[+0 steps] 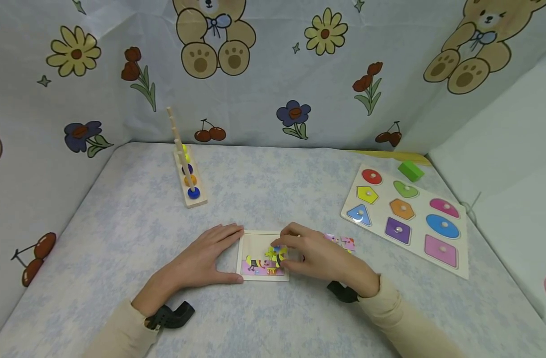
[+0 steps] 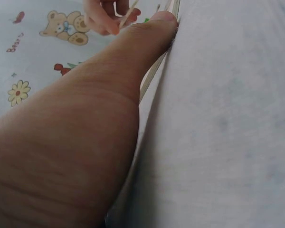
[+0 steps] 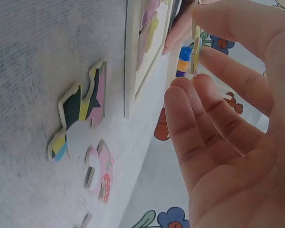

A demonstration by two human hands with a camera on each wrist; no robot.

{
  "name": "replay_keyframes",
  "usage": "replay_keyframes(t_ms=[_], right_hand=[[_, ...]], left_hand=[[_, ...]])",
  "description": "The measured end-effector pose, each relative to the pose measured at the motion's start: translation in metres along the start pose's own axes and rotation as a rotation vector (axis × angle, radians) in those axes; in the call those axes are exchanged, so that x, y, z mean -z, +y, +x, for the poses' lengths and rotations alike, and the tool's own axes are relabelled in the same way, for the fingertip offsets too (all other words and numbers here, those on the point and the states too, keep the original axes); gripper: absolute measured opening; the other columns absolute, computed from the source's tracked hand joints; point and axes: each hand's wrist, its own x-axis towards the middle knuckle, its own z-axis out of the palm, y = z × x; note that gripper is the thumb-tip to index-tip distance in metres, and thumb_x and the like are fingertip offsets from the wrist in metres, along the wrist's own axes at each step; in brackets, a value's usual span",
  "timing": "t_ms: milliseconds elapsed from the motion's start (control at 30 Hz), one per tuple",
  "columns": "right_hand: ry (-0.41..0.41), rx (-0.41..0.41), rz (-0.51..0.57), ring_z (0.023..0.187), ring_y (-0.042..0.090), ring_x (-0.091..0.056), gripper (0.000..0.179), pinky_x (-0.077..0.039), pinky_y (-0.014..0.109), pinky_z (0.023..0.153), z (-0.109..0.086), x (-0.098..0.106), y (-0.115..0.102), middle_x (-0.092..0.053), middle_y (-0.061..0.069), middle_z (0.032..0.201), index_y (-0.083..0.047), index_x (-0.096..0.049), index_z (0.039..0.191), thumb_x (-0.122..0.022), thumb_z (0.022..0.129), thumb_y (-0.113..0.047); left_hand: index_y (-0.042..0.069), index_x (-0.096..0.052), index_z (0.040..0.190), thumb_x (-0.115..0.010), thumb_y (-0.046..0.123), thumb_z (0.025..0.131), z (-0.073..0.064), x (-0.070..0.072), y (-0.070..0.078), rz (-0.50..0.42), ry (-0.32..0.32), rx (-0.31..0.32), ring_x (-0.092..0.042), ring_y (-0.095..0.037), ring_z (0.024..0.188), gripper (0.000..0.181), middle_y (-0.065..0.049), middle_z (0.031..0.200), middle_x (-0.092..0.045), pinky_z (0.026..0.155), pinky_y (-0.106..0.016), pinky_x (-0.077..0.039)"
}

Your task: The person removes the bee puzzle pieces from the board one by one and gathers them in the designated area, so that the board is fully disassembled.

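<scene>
A shallow wooden puzzle tray point(image 1: 265, 278) lies on the table, its lower part filled with pink and yellow picture pieces. My left hand point(image 1: 201, 258) rests at its left side, thumb and fingers spread along the frame; the left wrist view shows the thumb point(image 2: 152, 35) against the edge. Over the tray's right side, my right hand point(image 1: 319, 256) pinches a puzzle piece point(image 3: 195, 57) between thumb and fingertips. That piece is edge-on in the right wrist view, so its picture is mostly hidden. Loose puzzle pieces point(image 3: 72, 111) lie right of the tray, partly behind the right hand in the head view.
A wooden stacker point(image 1: 201, 196) with upright pegs and coloured beads stands at the back left. At the right lies a shape board point(image 1: 420, 238) with knobbed pieces, a green block point(image 1: 411, 171) at its far edge. Patterned cloth point(image 1: 264, 99) hangs behind the table.
</scene>
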Motion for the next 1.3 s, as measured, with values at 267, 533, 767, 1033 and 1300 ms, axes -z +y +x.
replay_keyframes(t_ms=[267,533,767,1033,1300], right_hand=[[0.03,-0.038,0.02,0.089,0.015,-0.064,0.035,-0.061,0.027,0.075,-0.016,0.007,-0.001,-0.062,0.001,0.122,-0.015,-0.074,0.124,-0.081,0.09,-0.019],[0.041,-0.111,0.046,0.094,0.015,-0.062,0.037,-0.06,0.027,0.076,-0.032,0.01,0.005,-0.06,-0.003,0.121,-0.016,-0.074,0.126,-0.081,0.09,-0.021],[0.061,-0.165,0.058,0.095,0.014,-0.063,0.041,-0.061,0.027,0.078,-0.046,0.011,0.01,-0.06,-0.003,0.122,-0.017,-0.073,0.128,-0.083,0.089,-0.021],[0.09,-0.183,0.068,0.095,0.011,-0.063,0.043,-0.06,0.026,0.08,-0.06,0.01,0.022,-0.062,-0.005,0.121,-0.016,-0.073,0.128,-0.085,0.087,-0.019],[0.027,-0.204,0.11,0.097,0.008,-0.062,0.039,-0.06,0.026,0.085,-0.07,0.013,0.033,-0.062,-0.004,0.123,-0.018,-0.072,0.126,-0.083,0.088,-0.018]], left_hand=[[0.013,-0.037,0.161,-0.068,0.08,0.08,0.0,-0.001,-0.001,-0.008,-0.01,0.009,-0.028,-0.026,0.156,0.11,-0.003,0.167,-0.034,0.129,-0.052,-0.021],[0.012,-0.037,0.161,-0.07,0.078,0.08,0.001,0.0,0.0,-0.009,-0.012,0.002,-0.028,-0.026,0.156,0.11,-0.004,0.167,-0.034,0.129,-0.052,-0.021],[0.011,-0.038,0.161,-0.071,0.077,0.08,0.001,0.001,0.001,-0.011,-0.008,-0.001,-0.029,-0.027,0.155,0.11,-0.005,0.166,-0.035,0.129,-0.052,-0.021],[0.013,-0.037,0.161,-0.071,0.077,0.079,0.001,0.0,-0.001,-0.013,-0.015,0.006,-0.029,-0.026,0.156,0.11,-0.003,0.167,-0.034,0.129,-0.052,-0.02],[0.013,-0.037,0.161,-0.07,0.078,0.079,0.0,0.001,0.0,-0.016,-0.018,0.015,-0.028,-0.026,0.156,0.11,-0.003,0.167,-0.034,0.129,-0.052,-0.02]])
